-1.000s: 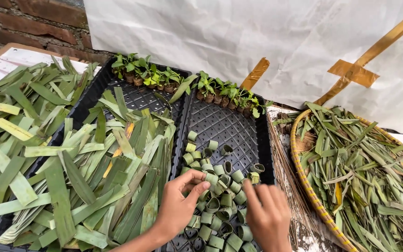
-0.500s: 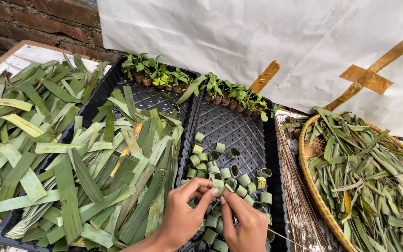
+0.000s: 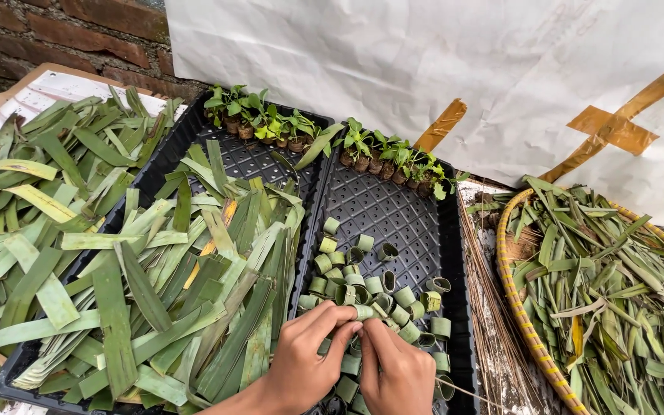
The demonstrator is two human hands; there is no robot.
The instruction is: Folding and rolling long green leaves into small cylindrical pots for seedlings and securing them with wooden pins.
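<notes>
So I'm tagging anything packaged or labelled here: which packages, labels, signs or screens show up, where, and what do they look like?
No packages, labels, signs or screens.
White sheet: hangs behind the trays, plain, crossed by brown-gold tape strips.
Black trays: rectangular, unmarked.
Left hand and right hand: bare, among rolled leaf rings.

Leaf rings [image 3: 363, 288] in right tray [image 3: 393, 207], leaf strips [image 3: 186, 284] in left tray [image 3: 164, 157]

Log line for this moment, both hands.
left hand: pinching leaf ring | right hand: fingertips on same ring | place: above black tray of rings | beside: cut leaf strips
</notes>
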